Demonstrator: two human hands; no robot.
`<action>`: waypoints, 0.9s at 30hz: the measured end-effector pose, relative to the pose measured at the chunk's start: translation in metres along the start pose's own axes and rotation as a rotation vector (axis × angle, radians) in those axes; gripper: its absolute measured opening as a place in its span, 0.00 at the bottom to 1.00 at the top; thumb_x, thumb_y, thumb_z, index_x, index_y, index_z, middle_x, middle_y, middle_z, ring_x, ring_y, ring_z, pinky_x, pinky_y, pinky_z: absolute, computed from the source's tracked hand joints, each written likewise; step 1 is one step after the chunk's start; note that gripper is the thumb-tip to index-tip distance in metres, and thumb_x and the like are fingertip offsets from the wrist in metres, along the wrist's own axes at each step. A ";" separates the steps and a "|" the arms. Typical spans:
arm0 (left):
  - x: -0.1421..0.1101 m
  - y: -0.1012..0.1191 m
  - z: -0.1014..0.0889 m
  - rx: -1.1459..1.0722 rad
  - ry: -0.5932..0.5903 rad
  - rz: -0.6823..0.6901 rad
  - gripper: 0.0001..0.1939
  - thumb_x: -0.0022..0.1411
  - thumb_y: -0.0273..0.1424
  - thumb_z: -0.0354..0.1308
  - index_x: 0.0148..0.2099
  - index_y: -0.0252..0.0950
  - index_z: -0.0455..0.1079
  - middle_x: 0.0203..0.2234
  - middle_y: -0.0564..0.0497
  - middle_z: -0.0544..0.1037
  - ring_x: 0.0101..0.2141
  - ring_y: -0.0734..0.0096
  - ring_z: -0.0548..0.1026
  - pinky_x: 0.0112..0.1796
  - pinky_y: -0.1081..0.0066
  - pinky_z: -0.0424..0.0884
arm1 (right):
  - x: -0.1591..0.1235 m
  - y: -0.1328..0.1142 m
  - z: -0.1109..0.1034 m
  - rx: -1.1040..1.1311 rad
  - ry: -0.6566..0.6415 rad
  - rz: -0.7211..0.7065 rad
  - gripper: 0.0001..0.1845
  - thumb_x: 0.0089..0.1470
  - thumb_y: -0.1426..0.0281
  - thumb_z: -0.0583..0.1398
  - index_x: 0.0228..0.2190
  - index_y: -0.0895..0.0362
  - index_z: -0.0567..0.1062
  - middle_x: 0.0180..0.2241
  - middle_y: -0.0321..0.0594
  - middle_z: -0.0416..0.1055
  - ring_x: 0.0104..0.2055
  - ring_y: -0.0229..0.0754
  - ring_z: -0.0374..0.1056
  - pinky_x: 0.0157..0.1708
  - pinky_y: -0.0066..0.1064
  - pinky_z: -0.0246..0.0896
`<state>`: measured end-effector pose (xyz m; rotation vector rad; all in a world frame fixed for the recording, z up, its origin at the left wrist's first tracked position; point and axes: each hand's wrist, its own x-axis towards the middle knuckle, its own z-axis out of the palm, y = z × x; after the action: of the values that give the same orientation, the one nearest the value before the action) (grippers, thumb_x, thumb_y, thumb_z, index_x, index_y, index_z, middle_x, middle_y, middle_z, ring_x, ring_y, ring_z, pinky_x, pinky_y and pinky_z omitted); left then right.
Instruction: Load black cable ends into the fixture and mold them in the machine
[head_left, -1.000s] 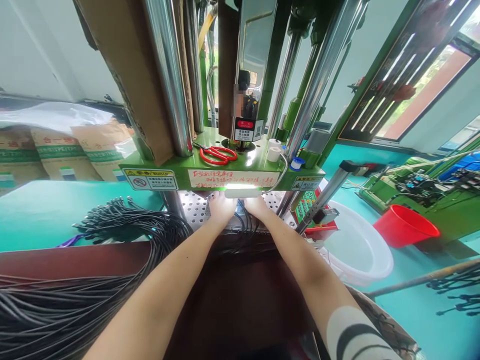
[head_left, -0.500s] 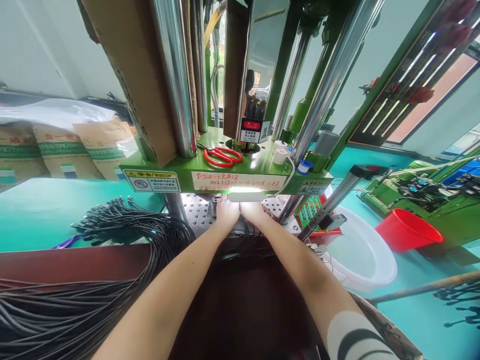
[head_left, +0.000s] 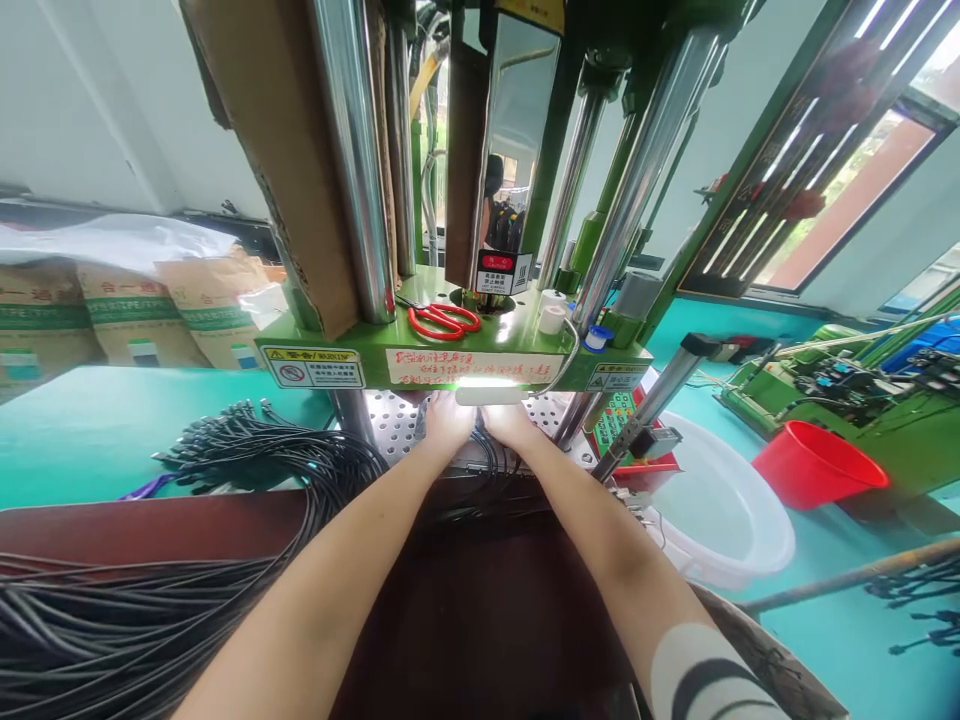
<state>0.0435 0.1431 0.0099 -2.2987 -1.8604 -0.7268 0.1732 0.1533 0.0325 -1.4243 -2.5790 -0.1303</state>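
Both my arms reach forward under the green press platen (head_left: 457, 360). My left hand (head_left: 446, 422) and my right hand (head_left: 508, 424) lie side by side on the perforated metal bed (head_left: 394, 420), right below a glowing white light bar (head_left: 491, 396). Thin black cables (head_left: 491, 460) run from under my hands back toward me. The fingertips are hidden under the platen edge, so what they hold does not show. A large bundle of black cables (head_left: 187, 560) with moulded plug ends lies at my left on the dark red table (head_left: 465, 600).
Red scissors (head_left: 441, 320) and small tape rolls (head_left: 553, 312) rest on the platen between chrome columns (head_left: 352, 160). A white basin (head_left: 720, 510) and a red bucket (head_left: 814, 470) stand at right. Paper sacks (head_left: 135, 310) are stacked at left. A red-edged control panel (head_left: 619, 425) sits beside the bed.
My hands have drawn closer together under the light bar and shifted slightly forward; the view has tilted up a little. The cables and the machine look unchanged.
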 end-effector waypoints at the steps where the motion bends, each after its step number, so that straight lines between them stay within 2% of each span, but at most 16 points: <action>1: -0.002 -0.004 -0.004 0.000 -0.013 0.038 0.18 0.61 0.30 0.40 0.38 0.32 0.71 0.34 0.40 0.75 0.41 0.58 0.69 0.44 0.60 0.60 | -0.004 0.002 -0.002 0.003 -0.005 -0.030 0.18 0.58 0.69 0.46 0.42 0.60 0.71 0.43 0.49 0.71 0.45 0.46 0.65 0.50 0.39 0.51; 3: -0.007 -0.013 -0.010 -0.009 -0.045 0.124 0.17 0.62 0.34 0.41 0.40 0.35 0.70 0.36 0.43 0.75 0.43 0.61 0.69 0.46 0.63 0.59 | -0.010 0.007 -0.006 0.010 -0.024 -0.081 0.18 0.58 0.65 0.48 0.44 0.59 0.70 0.44 0.48 0.70 0.46 0.46 0.64 0.51 0.39 0.50; 6: -0.011 -0.027 -0.015 -0.022 -0.113 0.271 0.20 0.62 0.40 0.41 0.47 0.37 0.67 0.46 0.45 0.72 0.50 0.62 0.65 0.50 0.63 0.55 | -0.015 0.009 -0.009 0.019 -0.071 -0.135 0.22 0.58 0.60 0.48 0.48 0.59 0.66 0.46 0.49 0.69 0.47 0.47 0.64 0.51 0.40 0.50; 9: -0.010 -0.036 -0.012 -0.026 -0.181 0.329 0.24 0.62 0.43 0.38 0.53 0.36 0.62 0.52 0.44 0.67 0.54 0.60 0.61 0.53 0.60 0.51 | -0.014 0.008 -0.009 0.000 -0.090 -0.132 0.25 0.58 0.58 0.47 0.49 0.61 0.66 0.47 0.51 0.68 0.48 0.49 0.63 0.49 0.40 0.51; 13: -0.004 -0.039 -0.007 -0.033 -0.239 0.284 0.27 0.62 0.45 0.36 0.54 0.34 0.60 0.52 0.42 0.67 0.53 0.60 0.62 0.53 0.60 0.53 | -0.008 0.007 -0.005 -0.004 -0.059 -0.107 0.25 0.57 0.59 0.48 0.50 0.62 0.66 0.50 0.52 0.65 0.50 0.49 0.61 0.50 0.39 0.51; 19: 0.002 -0.033 -0.010 -0.037 -0.283 0.228 0.30 0.61 0.48 0.34 0.53 0.34 0.63 0.46 0.42 0.71 0.49 0.60 0.66 0.50 0.63 0.58 | 0.005 0.006 0.001 0.045 -0.062 -0.057 0.22 0.58 0.61 0.49 0.48 0.60 0.68 0.48 0.48 0.68 0.51 0.48 0.61 0.52 0.38 0.48; 23: -0.002 -0.034 -0.014 -0.023 -0.247 0.189 0.31 0.61 0.49 0.35 0.55 0.33 0.61 0.50 0.41 0.68 0.51 0.58 0.64 0.50 0.62 0.57 | 0.000 0.009 -0.006 0.046 -0.069 -0.047 0.19 0.59 0.63 0.46 0.45 0.58 0.70 0.46 0.46 0.70 0.50 0.46 0.62 0.51 0.38 0.49; 27: -0.009 -0.040 -0.016 -0.025 -0.233 0.175 0.31 0.61 0.48 0.36 0.57 0.33 0.58 0.54 0.42 0.64 0.54 0.58 0.60 0.52 0.61 0.54 | -0.015 0.017 -0.014 0.037 -0.077 -0.054 0.20 0.60 0.64 0.46 0.45 0.61 0.70 0.44 0.49 0.71 0.49 0.47 0.62 0.51 0.38 0.48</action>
<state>-0.0002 0.1397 0.0112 -2.6192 -1.7115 -0.4808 0.1969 0.1470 0.0431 -1.3738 -2.6686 -0.0360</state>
